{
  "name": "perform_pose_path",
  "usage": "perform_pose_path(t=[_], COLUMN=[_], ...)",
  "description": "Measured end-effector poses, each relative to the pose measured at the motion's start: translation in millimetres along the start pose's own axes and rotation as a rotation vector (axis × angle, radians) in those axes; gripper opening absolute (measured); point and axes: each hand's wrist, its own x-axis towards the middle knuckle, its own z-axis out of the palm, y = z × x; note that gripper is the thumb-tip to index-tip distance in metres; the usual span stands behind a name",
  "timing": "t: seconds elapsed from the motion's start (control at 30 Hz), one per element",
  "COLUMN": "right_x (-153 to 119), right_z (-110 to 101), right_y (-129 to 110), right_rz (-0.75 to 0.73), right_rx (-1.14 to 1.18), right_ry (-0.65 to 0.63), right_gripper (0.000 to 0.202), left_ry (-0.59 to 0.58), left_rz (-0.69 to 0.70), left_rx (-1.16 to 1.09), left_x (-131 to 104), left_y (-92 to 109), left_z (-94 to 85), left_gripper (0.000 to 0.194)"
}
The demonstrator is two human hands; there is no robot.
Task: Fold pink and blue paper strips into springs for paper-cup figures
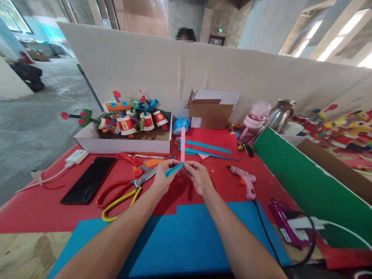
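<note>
Over the middle of the table, my left hand (164, 175) and my right hand (198, 174) meet fingertip to fingertip. Between them they pinch two paper strips where these cross. The pink paper strip (183, 144) points straight away from me, while the blue paper strip (174, 169) lies slanted across my left fingers. Exactly how the strips join is hidden by the fingertips. Scissors (136, 185) with one red and one yellow handle lie open just left of my left hand. To the right of my right hand rests a pink glue gun (245, 180).
A white box (124, 146) of paper-cup figures stands back left, near a black phone (88, 181). Blue strips (207, 146) lie on red paper (223, 135). Blue sheets (186, 240) cover the front. A green panel (302, 182) and purple power strip (290, 224) bound the right.
</note>
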Motion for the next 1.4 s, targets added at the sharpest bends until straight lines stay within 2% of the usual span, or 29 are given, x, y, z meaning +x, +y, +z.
perform_pose_path(t=[0.17, 0.33, 0.43, 0.57, 0.7, 0.83, 0.97, 1.1, 1.3, 1.4], right_x=[0.1, 0.3, -1.2, -2.2, -0.6, -0.3, -1.3, -0.8, 0.7, 0.0], right_z=[1.1, 1.8, 3.4, 4.7, 2.5, -0.5, -1.7, -1.3, 0.0, -1.0], right_y=[1.1, 1.1, 0.3, -0.2, -1.1, -2.8, -4.4, -3.0, -0.2, -3.4], right_rz=[-0.047, -0.17, -0.225, -0.135, -0.038, -0.096, -0.068, -0.025, -0.046, -0.046], right_rx=[-0.049, -0.156, -0.166, -0.086, -0.015, -0.15, -0.141, -0.11, -0.09, -0.141], right_ry=[0.041, 0.149, 0.178, 0.124, 0.058, 0.061, 0.088, 0.076, 0.059, 0.029], right_gripper=[0.027, 0.021, 0.019, 0.022, 0.027, 0.026, 0.031, 0.032, 0.033, 0.031], left_ry=[0.004, 0.009, 0.022, 0.119, 0.16, 0.109, 0.017, 0.014, 0.004, 0.021], left_rz=[0.017, 0.028, -0.008, -0.094, -0.091, -0.044, -0.126, -0.145, -0.208, -0.141], left_rx=[0.034, 0.08, 0.033, -0.082, -0.07, -0.008, -0.05, -0.093, -0.15, -0.088], left_x=[0.8, 2.2, 1.0, -0.7, -0.9, -1.2, 0.0, 1.2, -0.4, 0.8], left_y=[-1.9, -6.8, -8.3, -7.0, -3.6, -2.9, -5.6, -6.2, -2.8, -3.7], left_z=[0.5, 1.4, 2.7, 5.5, 7.4, 6.6, 2.7, 1.3, 4.1, 3.0], left_gripper=[0.019, 0.018, 0.019, 0.024, 0.022, 0.021, 0.03, 0.031, 0.029, 0.027])
